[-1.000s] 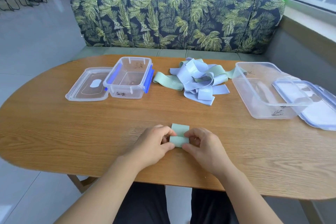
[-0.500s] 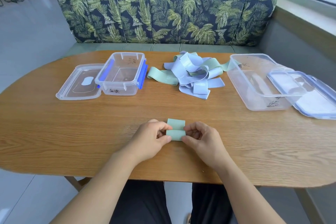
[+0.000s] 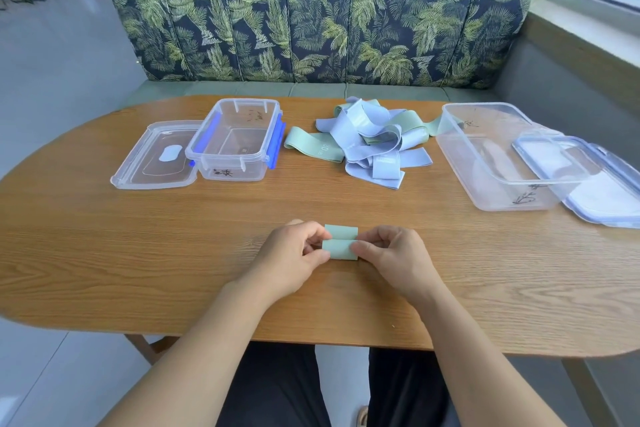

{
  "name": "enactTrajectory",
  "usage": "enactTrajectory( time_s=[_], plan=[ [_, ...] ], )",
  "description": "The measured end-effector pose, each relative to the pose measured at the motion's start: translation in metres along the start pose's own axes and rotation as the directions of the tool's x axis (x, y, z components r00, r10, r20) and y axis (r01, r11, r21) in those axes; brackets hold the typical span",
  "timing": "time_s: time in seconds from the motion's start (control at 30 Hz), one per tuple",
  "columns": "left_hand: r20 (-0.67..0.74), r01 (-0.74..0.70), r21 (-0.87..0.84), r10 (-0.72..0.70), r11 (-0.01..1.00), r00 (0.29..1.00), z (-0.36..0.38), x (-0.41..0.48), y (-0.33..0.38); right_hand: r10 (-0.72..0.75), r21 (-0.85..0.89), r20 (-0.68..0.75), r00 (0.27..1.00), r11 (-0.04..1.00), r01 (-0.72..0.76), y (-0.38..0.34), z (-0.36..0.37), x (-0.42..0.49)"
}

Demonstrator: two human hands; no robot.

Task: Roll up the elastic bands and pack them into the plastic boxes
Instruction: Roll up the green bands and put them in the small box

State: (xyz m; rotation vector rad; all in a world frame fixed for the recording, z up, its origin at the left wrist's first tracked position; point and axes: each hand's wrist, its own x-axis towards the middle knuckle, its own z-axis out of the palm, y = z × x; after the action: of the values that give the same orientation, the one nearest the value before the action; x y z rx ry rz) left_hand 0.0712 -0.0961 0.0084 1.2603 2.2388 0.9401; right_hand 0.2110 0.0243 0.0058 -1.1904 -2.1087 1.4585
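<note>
A green elastic band [image 3: 340, 242], mostly rolled, lies on the wooden table [image 3: 173, 246] near its front edge. My left hand [image 3: 291, 256] pinches the roll's left end and my right hand [image 3: 391, 258] pinches its right end. A short flat tail of the band sticks out behind the roll. Further back lies a tangled pile of pale blue and green bands [image 3: 367, 142]. A small clear box with blue clips [image 3: 235, 140] stands open at the back left. A larger clear box [image 3: 491, 156] stands open at the back right.
The small box's clear lid [image 3: 156, 159] lies flat to its left. The large box's lid [image 3: 588, 180] leans on that box's right rim. A leaf-patterned sofa [image 3: 318, 21] runs behind the table, with a window ledge at the right.
The flat tail behind the roll has grown shorter as the roll took up more band. Both hands have stayed at its ends.
</note>
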Motion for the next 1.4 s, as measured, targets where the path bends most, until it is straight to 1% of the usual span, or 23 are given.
enactTrajectory(
  time_s=[0.07, 0.2, 0.3, 0.47, 0.57, 0.67, 0.8, 0.93, 1.1, 1.2, 1.4],
  plan=[
    [0.020, -0.002, -0.007, 0.002, 1.000, 1.000, -0.001, 0.002, -0.001, -0.006, 0.030, 0.005, 1.000, 1.000, 0.006, 0.001, 0.000, -0.002],
    [0.048, 0.014, -0.062, -0.011, 0.998, 0.999, 0.000, 0.005, -0.004, -0.012, 0.009, -0.004, 1.000, 1.000, 0.012, 0.002, 0.001, -0.002],
    [0.039, 0.040, -0.101, -0.036, 0.994, 0.999, 0.001, 0.008, -0.005, 0.019, -0.017, -0.014, 1.000, 1.000, -0.020, 0.000, 0.002, 0.003],
    [-0.013, 0.040, -0.122, -0.042, 0.992, 0.999, 0.004, 0.013, -0.005, 0.054, -0.086, -0.033, 0.998, 0.995, -0.057, -0.003, 0.003, 0.009],
    [-0.019, 0.050, -0.140, -0.053, 0.989, 0.998, 0.006, 0.018, -0.005, 0.055, -0.104, -0.055, 0.997, 0.993, -0.060, -0.005, 0.003, 0.010],
    [-0.013, 0.054, -0.134, -0.056, 0.990, 0.998, 0.006, 0.023, -0.006, 0.038, -0.121, -0.075, 0.996, 0.992, -0.047, -0.004, 0.004, 0.010],
    [0.004, 0.068, -0.130, -0.068, 0.989, 0.998, 0.006, 0.029, -0.009, 0.029, -0.069, -0.055, 0.998, 0.997, -0.033, -0.001, 0.003, 0.009],
    [0.005, 0.059, -0.130, -0.059, 0.990, 0.998, 0.007, 0.034, -0.010, 0.020, -0.152, -0.068, 0.997, 0.988, -0.030, -0.001, 0.004, 0.009],
    [-0.031, 0.063, -0.154, -0.068, 0.986, 0.997, 0.007, 0.032, -0.011, 0.047, -0.183, -0.082, 0.996, 0.981, -0.062, -0.004, 0.005, 0.010],
    [-0.044, 0.055, -0.125, -0.061, 0.991, 0.997, 0.006, 0.033, -0.010, 0.064, -0.195, -0.082, 0.995, 0.978, -0.079, -0.005, 0.004, 0.012],
    [-0.005, 0.076, -0.112, -0.077, 0.991, 0.997, 0.005, 0.043, -0.007, 0.095, -0.233, -0.108, 0.990, 0.965, -0.119, -0.004, 0.007, 0.019]
  ],
)
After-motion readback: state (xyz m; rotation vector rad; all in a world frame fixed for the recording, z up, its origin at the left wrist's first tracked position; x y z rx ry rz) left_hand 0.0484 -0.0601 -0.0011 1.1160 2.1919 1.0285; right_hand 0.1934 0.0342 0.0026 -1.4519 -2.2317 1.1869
